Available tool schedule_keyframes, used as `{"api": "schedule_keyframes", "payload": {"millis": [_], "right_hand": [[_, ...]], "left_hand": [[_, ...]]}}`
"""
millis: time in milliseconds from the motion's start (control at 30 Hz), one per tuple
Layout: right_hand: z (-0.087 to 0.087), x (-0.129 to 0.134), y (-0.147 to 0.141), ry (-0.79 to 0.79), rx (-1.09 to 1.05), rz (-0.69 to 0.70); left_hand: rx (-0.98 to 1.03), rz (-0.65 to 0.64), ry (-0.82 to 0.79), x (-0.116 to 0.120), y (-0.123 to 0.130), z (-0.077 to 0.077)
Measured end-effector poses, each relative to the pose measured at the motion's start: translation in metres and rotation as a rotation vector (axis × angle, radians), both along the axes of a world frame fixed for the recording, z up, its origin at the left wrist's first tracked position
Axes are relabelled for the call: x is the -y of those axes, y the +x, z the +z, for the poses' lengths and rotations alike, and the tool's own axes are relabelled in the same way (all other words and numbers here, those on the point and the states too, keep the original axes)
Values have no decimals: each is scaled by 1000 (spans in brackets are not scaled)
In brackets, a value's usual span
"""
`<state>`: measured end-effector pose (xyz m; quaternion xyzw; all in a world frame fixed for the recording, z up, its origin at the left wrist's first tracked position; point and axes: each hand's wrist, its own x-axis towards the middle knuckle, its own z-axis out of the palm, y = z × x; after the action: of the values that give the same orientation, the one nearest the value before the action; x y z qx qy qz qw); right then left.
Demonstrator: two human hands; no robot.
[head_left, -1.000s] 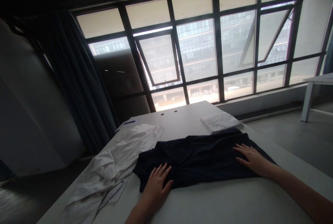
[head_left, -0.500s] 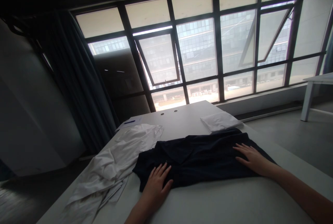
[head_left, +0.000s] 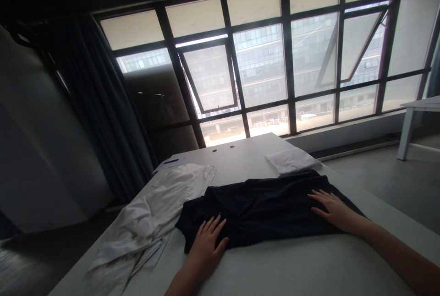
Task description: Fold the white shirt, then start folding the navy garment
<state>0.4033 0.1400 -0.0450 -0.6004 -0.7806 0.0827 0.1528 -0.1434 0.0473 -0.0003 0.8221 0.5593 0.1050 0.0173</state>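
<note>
item one, the bare left hand (head_left: 208, 245), palm down: fingers (head_left: 213, 226) open and loosely spread, resting on the near edge of the dark navy cloth garment (head_left: 261, 209), with nothing pinched or gripped

item two, the bare right hand (head_left: 335, 211), palm down: fingers (head_left: 321, 200) open and fanned, lying flat on the right part of the same garment, likewise not gripping

handling note: flat, open hands with even pressure suit this soft cloth best, since curled fingers would drag it into fresh creases

item three, the navy garment itself: spread between both hands on the long white table (head_left: 309, 268), lying mostly flat with soft folds across it, its exact cut hard to tell in the dim light

item four, a crumpled white cloth garment (head_left: 147, 218), heaped just beside the navy garment, on the left hand's side

item five, a neatly folded white cloth (head_left: 291, 160), just beyond the navy garment's far edge

item six, a white paper sheet (head_left: 168, 163) with a blue pen (head_left: 171, 161) on it, toward the table's far end

surroundings: a tall black-framed window (head_left: 261, 67) ahead, a dark blue curtain (head_left: 103, 103) at left, a small white side table (head_left: 421, 102) at right
</note>
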Motion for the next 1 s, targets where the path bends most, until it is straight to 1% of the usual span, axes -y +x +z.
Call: {"api": "schedule_keyframes", "payload": {"millis": [533, 700, 1000], "right_hand": [[3, 1, 0, -27, 23, 12], [3, 1, 0, -19, 20, 8], [0, -1, 1, -6, 22, 12]], "left_hand": [[-9, 11, -28, 1, 2, 4], [-15, 20, -46, 1, 3, 6], [-21, 22, -28, 2, 4, 6]]}}
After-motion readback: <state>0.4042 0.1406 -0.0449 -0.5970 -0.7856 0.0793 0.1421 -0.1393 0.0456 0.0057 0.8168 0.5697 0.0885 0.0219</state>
